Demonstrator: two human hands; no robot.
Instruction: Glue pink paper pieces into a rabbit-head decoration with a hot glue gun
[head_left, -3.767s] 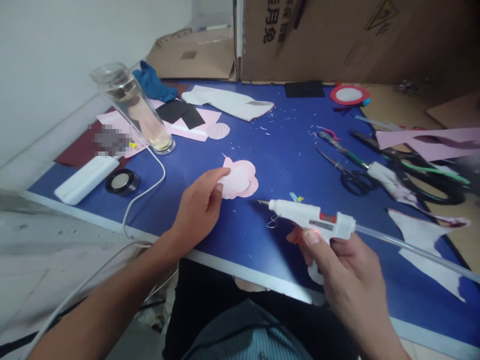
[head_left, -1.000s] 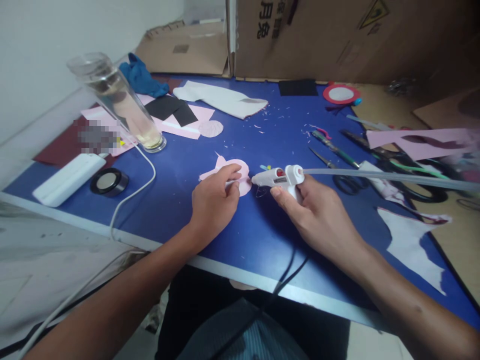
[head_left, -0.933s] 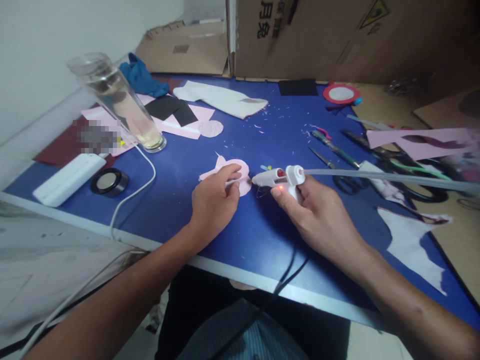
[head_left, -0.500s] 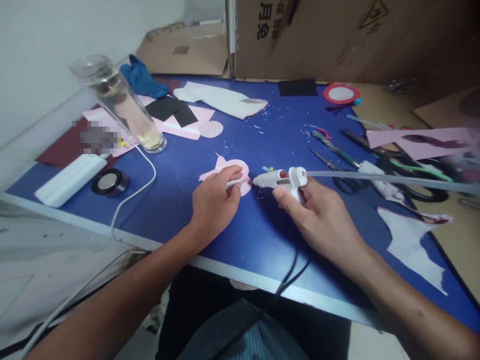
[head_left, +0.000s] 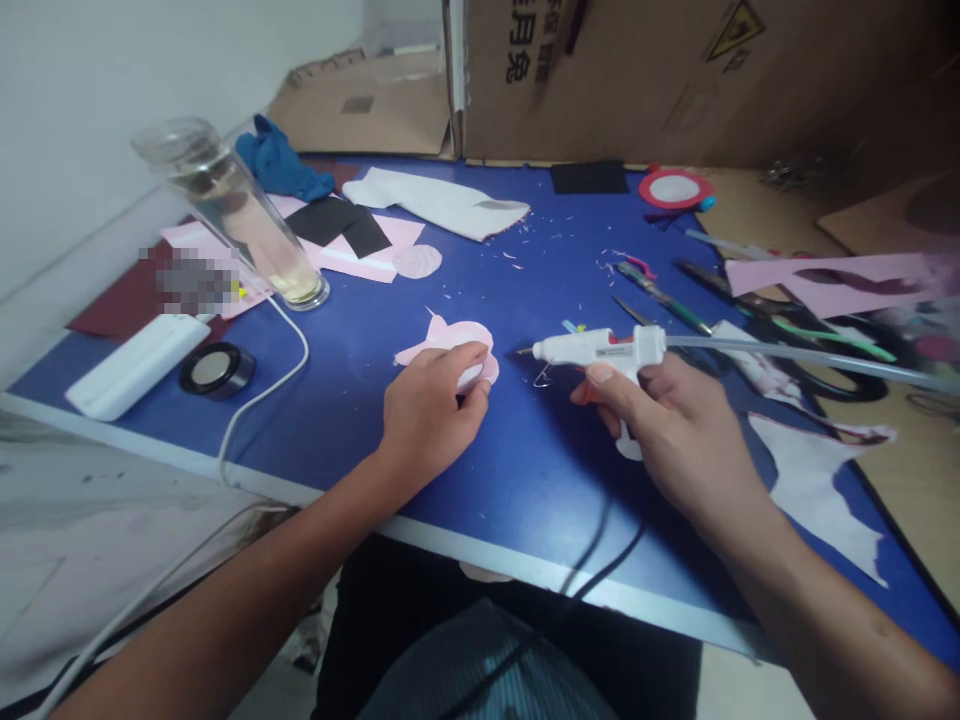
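We see the left hand (head_left: 431,405) with its thumb and index finger pinching a pale, curled-up edge of a pink scalloped cutout (head_left: 471,334), the other fingers bent beneath the palm. The cutout lies on the smooth blue tabletop (head_left: 420,500) in front of us; its sheet is thin and matte, with rounded lobes on one side and pointed tips on the other. Whether it is felt or foam we cannot tell.

Our right hand (head_left: 686,425) is wrapped around the handle of a white plastic hot glue gun (head_left: 589,348), thumb along its side, fingers curled by the orange trigger. The slim metal nozzle points at the cutout, near it but apart. A translucent glue stick (head_left: 772,358), long and cylindrical, runs out from the rear of the gun.

Farther off on our left, a clear glass bottle (head_left: 251,220), cylindrical and holding a pale liquid, stands near a rumpled blue glove (head_left: 279,165), flat black rectangles (head_left: 330,220) and a pale, wrinkled disc (head_left: 418,262). On our right lies a white scrap (head_left: 817,490) with concave sides and a ragged edge. Brown corrugated cardboard (head_left: 622,90) stands upright along the back.
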